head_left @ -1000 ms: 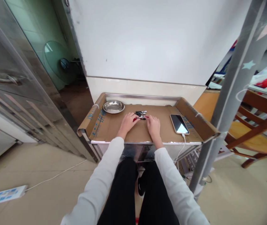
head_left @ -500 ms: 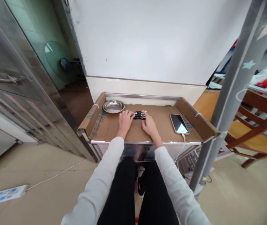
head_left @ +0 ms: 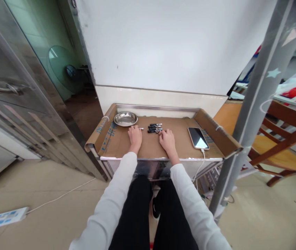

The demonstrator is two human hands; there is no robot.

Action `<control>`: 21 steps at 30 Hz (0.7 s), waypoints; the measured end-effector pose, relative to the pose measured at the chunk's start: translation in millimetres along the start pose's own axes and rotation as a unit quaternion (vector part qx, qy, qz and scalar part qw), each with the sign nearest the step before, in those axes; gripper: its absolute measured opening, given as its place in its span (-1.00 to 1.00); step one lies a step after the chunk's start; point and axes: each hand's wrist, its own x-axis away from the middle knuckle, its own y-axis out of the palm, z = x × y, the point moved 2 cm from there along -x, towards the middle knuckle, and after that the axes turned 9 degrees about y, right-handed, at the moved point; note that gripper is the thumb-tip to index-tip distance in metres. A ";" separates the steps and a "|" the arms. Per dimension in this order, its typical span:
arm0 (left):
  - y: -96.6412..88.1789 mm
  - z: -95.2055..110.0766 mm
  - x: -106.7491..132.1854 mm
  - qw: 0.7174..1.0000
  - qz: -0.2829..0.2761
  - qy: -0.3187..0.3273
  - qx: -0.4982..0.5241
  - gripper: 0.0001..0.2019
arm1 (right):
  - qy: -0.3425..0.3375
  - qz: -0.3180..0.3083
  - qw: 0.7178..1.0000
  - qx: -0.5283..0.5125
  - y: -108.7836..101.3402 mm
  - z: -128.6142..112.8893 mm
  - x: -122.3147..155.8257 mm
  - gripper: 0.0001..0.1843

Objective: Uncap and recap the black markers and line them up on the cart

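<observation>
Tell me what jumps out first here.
The left hand and right hand lie on a cardboard-lined table, with a small cluster of black pen-like pieces just beyond the fingertips. A steel bowl sits at the back left, and a phone on a white cable lies to the right. A grey pole slants across the right foreground.

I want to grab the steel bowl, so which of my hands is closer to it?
Left. The left hand rests just on the near side of the steel bowl, slightly to its right; the right hand lies farther right, by the pens.
</observation>
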 end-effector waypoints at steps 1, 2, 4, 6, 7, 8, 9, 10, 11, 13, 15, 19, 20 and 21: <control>0.1 -0.3 -0.6 1.000 0.001 -0.001 0.014 -0.77 | 0.000 -0.001 1.000 0.002 0.3 0.2 -0.2 -0.74; -0.2 0.0 -1.1 1.000 0.003 0.004 0.028 -0.76 | 0.001 0.000 1.000 0.004 0.4 0.4 -0.5 -0.74; -1.8 2.9 -1.6 0.998 0.007 0.041 0.049 -0.74 | 0.003 0.004 1.000 0.006 0.4 0.8 -0.8 -0.73; -3.7 8.6 -1.0 0.990 0.002 0.120 0.075 -0.76 | 0.004 0.004 1.000 0.008 0.2 0.7 -0.8 -0.72; -4.3 12.0 -0.1 0.981 -0.006 0.172 0.092 -0.77 | 0.005 0.002 1.000 0.011 0.2 0.6 -0.7 -0.72; -4.6 15.5 1.2 0.968 -0.020 0.225 0.109 -0.78 | 0.006 -0.001 1.000 0.014 0.3 0.4 -0.6 -0.73; -4.6 18.4 2.8 0.954 -0.036 0.272 0.123 -0.77 | 0.008 -0.003 1.000 0.018 0.6 0.4 -0.5 -0.74; -4.3 20.6 4.4 0.940 -0.053 0.309 0.133 -0.77 | 0.009 -0.005 1.000 0.021 0.9 0.3 -0.5 -0.75; -3.8 21.9 5.7 0.932 -0.066 0.330 0.136 -0.78 | 0.011 -0.007 1.000 0.023 1.3 0.4 -0.5 -0.76; -2.8 22.0 6.9 0.931 -0.078 0.333 0.128 -0.79 | 0.014 -0.007 1.000 0.025 2.1 0.8 -0.7 -0.78; -1.9 20.8 7.1 0.936 -0.078 0.322 0.118 -0.79 | 0.020 -0.006 0.999 0.026 2.9 1.4 -0.8 -0.80; 0.4 19.1 6.0 0.934 -0.073 0.327 0.125 -0.83 | 0.038 0.003 0.999 0.037 3.9 2.2 -0.3 -0.80; 1.1 18.7 5.6 0.934 -0.072 0.325 0.128 -0.83 | 0.041 0.004 0.998 0.039 4.0 2.2 -0.1 -0.80; 1.9 18.2 5.0 0.936 -0.070 0.321 0.129 -0.83 | 0.044 0.003 0.998 0.039 3.9 2.1 0.1 -0.79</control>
